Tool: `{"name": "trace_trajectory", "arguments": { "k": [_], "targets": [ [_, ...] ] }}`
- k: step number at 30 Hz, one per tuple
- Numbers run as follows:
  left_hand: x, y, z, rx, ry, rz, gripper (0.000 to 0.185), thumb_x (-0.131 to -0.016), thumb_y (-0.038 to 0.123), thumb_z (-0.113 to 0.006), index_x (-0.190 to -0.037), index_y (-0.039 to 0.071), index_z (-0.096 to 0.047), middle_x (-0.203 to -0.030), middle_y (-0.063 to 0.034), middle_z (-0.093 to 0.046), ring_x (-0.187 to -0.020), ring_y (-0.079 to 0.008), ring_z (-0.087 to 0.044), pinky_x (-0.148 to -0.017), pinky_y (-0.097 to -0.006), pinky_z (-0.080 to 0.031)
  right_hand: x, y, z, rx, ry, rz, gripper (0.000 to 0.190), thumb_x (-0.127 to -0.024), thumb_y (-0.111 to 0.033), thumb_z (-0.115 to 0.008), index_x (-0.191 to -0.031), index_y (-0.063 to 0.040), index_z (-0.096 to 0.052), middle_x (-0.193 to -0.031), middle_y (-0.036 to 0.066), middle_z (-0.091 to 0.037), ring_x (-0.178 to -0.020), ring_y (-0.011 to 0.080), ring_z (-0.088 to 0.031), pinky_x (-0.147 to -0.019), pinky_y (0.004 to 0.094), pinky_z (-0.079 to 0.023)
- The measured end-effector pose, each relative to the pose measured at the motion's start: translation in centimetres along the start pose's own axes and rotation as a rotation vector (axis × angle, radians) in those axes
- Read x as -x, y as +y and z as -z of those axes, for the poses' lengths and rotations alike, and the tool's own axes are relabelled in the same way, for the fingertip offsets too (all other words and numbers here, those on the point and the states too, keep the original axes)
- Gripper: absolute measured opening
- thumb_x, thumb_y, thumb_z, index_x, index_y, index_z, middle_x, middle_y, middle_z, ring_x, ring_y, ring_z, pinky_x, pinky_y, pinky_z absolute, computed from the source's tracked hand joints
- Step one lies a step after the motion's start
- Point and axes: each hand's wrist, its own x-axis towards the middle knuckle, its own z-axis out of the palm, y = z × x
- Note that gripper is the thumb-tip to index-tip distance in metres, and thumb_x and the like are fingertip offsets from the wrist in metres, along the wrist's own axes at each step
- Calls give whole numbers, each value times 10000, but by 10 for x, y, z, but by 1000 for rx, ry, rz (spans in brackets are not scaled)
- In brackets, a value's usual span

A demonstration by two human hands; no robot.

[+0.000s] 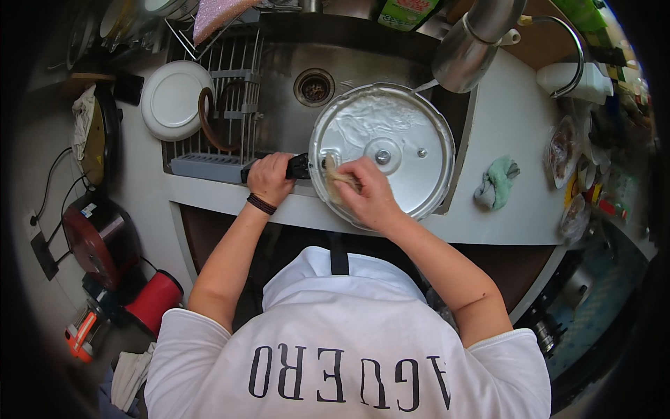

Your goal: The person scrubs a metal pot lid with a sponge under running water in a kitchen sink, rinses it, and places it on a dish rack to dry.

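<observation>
A wide metal pressure cooker lid point(419, 125) lies, inner face up, over the front of a stainless steel sink point(282, 125). My left hand point(269, 178) grips its black handle point(297, 166) on the left side. Between the fingers of my right hand point(371, 194) is a beige scrubbing pad point(334, 180), pressed to the lid close to that handle. From the metal faucet point(460, 60), a thin stream of water point(425, 86) falls at the lid's far edge. A film of water ripples across the upper part of the lid.
Left of the sink, a white plate point(175, 99) leans on a grey dish rack point(214, 170). The sink drain point(314, 87) shows behind the lid. A green and grey cloth point(497, 180) lies on the right counter point(492, 115), with plastic-wrapped items point(560, 152) farther right.
</observation>
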Motion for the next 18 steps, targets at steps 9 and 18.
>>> {"name": "trace_trajectory", "arguments": {
  "k": [9,18],
  "targets": [
    [-6,0,5,-2,-40,-55,283,-618,61,-657,-885,118,-585,-761,-29,-590,-742,-240,-600,-628,-377,-437,8,10,-12,263,-346,44,349,-731,-39,-637,-1071,-115,-639,-936,128,-544,-869,340,-560,-723,429,-491],
    [-11,-2,6,36,-132,-85,282,-617,73,-671,-873,128,-567,-751,-29,-585,-731,-245,-599,-622,-383,-437,5,-4,-23,417,-198,7,396,-781,-66,-601,-1175,-98,-602,-893,123,-538,-835,315,-565,-665,413,-481]
  ]
}}
